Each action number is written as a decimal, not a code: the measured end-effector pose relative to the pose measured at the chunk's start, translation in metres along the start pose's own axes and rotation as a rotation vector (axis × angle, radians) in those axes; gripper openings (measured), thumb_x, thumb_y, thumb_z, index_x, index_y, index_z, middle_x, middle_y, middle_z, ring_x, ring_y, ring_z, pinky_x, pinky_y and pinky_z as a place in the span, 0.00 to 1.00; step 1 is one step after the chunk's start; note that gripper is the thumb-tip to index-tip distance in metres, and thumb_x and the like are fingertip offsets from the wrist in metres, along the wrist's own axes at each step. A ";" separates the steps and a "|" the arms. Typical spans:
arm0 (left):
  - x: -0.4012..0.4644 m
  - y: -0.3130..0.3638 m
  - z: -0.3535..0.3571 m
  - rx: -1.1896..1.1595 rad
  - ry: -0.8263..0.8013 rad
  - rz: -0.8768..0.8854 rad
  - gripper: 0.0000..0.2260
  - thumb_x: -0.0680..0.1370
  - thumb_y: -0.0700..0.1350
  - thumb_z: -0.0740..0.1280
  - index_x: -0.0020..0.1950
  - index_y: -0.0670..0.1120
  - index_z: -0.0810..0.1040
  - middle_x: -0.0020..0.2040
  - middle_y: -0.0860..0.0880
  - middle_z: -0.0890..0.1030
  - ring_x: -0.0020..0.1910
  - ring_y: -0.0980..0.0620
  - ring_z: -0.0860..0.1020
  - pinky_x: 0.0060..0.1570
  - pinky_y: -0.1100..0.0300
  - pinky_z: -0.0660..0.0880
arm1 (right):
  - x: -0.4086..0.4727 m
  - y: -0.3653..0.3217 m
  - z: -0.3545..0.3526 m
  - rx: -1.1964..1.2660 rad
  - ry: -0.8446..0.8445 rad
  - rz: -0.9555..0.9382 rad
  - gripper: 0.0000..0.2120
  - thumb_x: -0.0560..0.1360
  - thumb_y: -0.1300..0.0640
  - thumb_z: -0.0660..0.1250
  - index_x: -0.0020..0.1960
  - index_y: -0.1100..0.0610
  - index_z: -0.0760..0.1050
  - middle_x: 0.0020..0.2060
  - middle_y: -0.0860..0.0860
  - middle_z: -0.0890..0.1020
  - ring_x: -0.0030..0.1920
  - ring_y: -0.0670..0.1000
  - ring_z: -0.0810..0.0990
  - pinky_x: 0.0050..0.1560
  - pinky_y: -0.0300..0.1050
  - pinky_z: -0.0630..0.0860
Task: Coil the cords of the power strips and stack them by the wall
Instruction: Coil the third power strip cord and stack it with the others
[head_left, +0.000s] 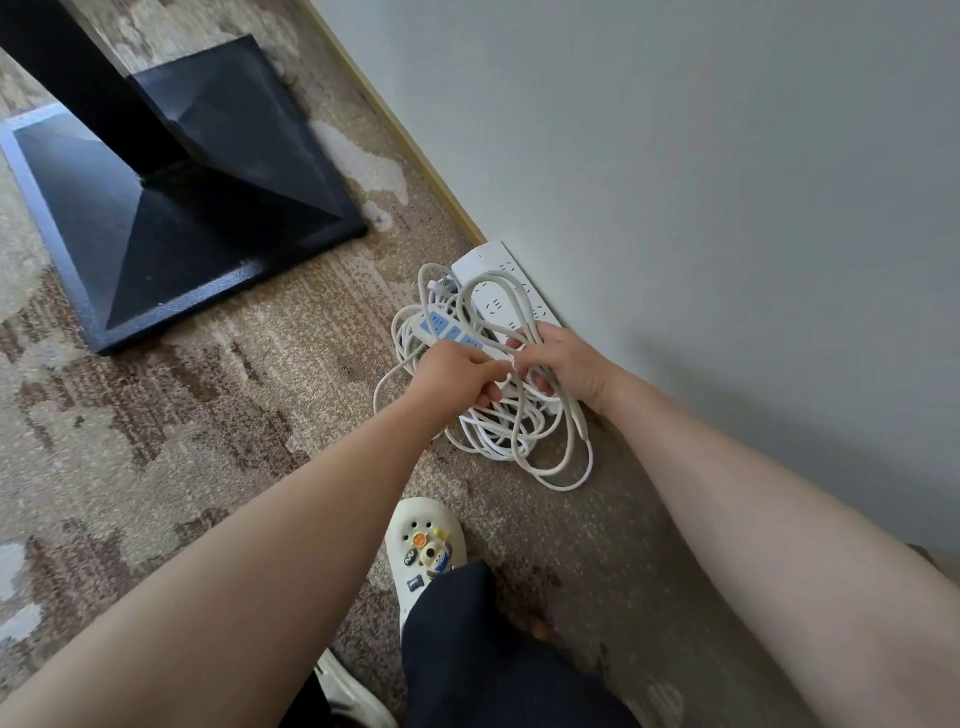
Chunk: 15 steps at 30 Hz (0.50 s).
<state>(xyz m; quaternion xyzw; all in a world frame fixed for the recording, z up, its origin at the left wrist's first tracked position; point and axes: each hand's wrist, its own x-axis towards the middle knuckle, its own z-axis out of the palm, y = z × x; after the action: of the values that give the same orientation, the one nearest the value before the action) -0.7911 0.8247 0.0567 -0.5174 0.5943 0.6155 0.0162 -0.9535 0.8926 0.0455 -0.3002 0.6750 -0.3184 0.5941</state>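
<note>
Both hands work above a pile of white cords (498, 426) lying on the carpeted floor (208, 415) at the foot of the wall (675, 182). The left hand (457, 376) is curled around the near end of a power strip with blue sockets (449, 332), which lies tilted on top of the pile. The right hand (569, 366) grips a bundle of cord loops (498, 296); the loops arch up and over a white power strip (501, 265). This white strip lies flat on the floor with its long edge against the wall. Loose cord loops spread over the floor beneath and in front of both hands. A black table base (197, 208) stands on the floor well to the left. A white clog (426, 551) with charms rests on the floor near the cord pile.
</note>
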 end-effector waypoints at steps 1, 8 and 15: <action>0.000 0.001 0.000 -0.036 -0.012 0.004 0.08 0.77 0.47 0.71 0.40 0.45 0.84 0.29 0.51 0.82 0.26 0.57 0.74 0.31 0.62 0.73 | -0.002 0.000 -0.002 -0.055 -0.010 -0.004 0.11 0.71 0.61 0.69 0.52 0.59 0.74 0.35 0.52 0.75 0.31 0.47 0.70 0.31 0.40 0.66; 0.005 0.011 -0.002 -0.106 -0.112 0.044 0.06 0.78 0.43 0.69 0.43 0.45 0.83 0.30 0.50 0.81 0.26 0.57 0.75 0.28 0.66 0.73 | -0.004 0.003 0.005 -0.198 0.005 -0.021 0.09 0.76 0.69 0.66 0.55 0.62 0.73 0.39 0.54 0.78 0.34 0.50 0.79 0.31 0.36 0.75; 0.001 -0.016 -0.028 0.306 -0.042 0.155 0.12 0.81 0.48 0.62 0.45 0.44 0.80 0.34 0.49 0.77 0.30 0.51 0.69 0.34 0.57 0.69 | -0.004 0.015 -0.007 -0.360 0.122 -0.030 0.08 0.79 0.60 0.67 0.56 0.59 0.73 0.40 0.53 0.78 0.32 0.49 0.75 0.32 0.44 0.74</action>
<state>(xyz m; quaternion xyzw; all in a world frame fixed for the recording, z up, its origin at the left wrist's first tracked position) -0.7640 0.8085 0.0515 -0.4484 0.7187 0.5281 0.0595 -0.9599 0.9057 0.0368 -0.3919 0.7513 -0.2190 0.4838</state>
